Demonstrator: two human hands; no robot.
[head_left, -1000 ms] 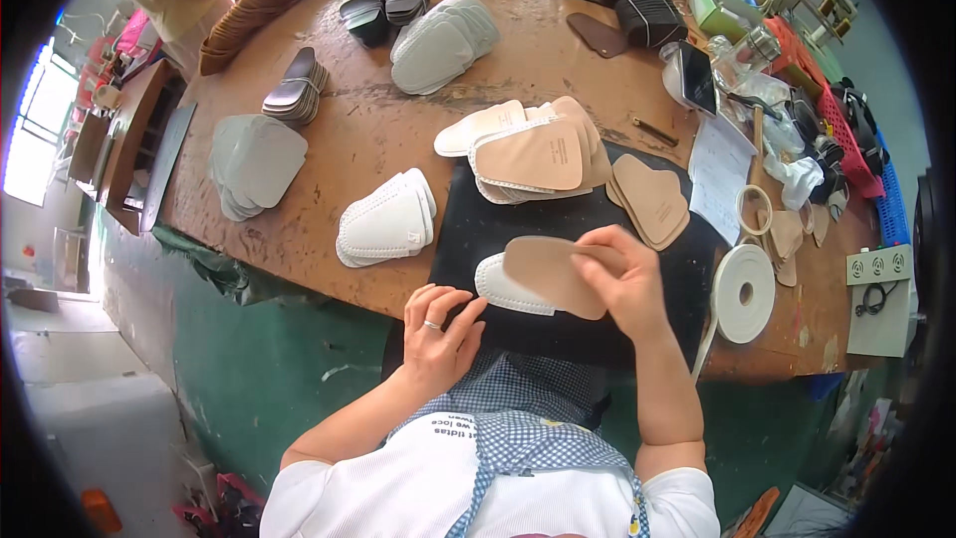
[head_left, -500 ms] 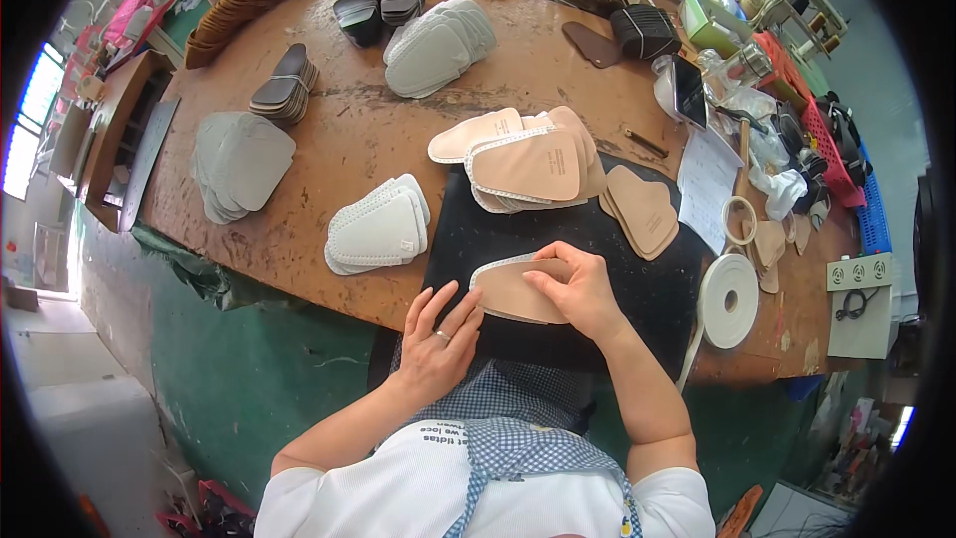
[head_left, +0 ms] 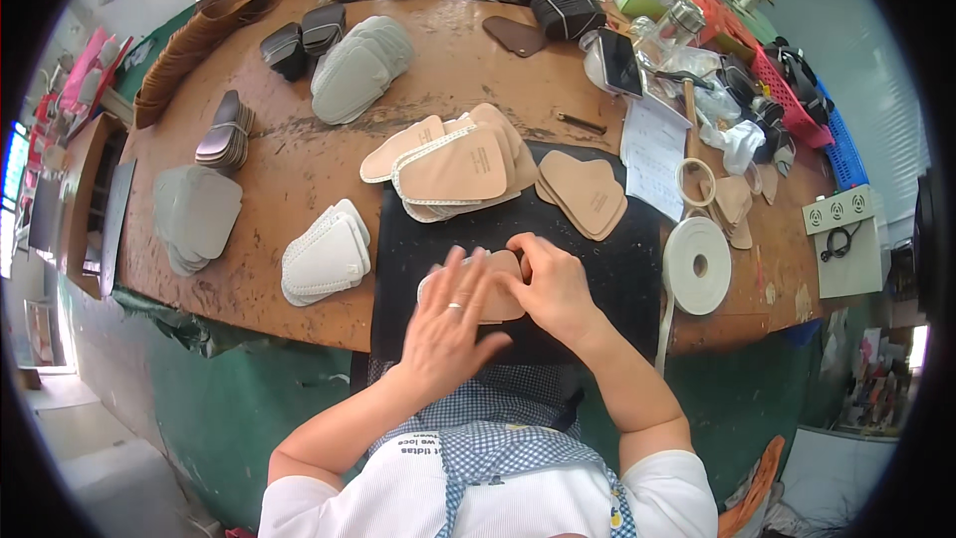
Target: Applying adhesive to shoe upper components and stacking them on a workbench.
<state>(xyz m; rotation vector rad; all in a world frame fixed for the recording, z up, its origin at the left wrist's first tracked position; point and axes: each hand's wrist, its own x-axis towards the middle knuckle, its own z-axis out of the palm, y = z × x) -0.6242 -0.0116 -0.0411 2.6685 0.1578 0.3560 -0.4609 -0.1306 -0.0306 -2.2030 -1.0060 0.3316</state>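
"Where does the tan insole-shaped piece (head_left: 504, 305) lie?"

"On the black mat (head_left: 627, 269), at the near edge of the tabletop (head_left: 289, 184); the left hand (head_left: 448, 329) covers much of it, slightly blurred."

"And that hand's grip?"

"Apart; the fingers are stretched out over the piece, the thumb standing off to the right; a ring (head_left: 454, 305) shows on one finger."

"The right hand (head_left: 553, 289)?"

"Its thumb and forefinger are at the right end of the piece; I cannot tell whether that grip is clamped on it."

"What lies around them?"

"A pile of tan and white pieces (head_left: 453, 167) just beyond, partly on the mat; a smaller stack of tan pieces (head_left: 588, 201) to its right; a stack of white pieces (head_left: 324, 257) left of the mat; a roll of white tape (head_left: 685, 284) at the mat's right side; farther off, a sheet of paper (head_left: 649, 164) and a phone (head_left: 620, 65)."
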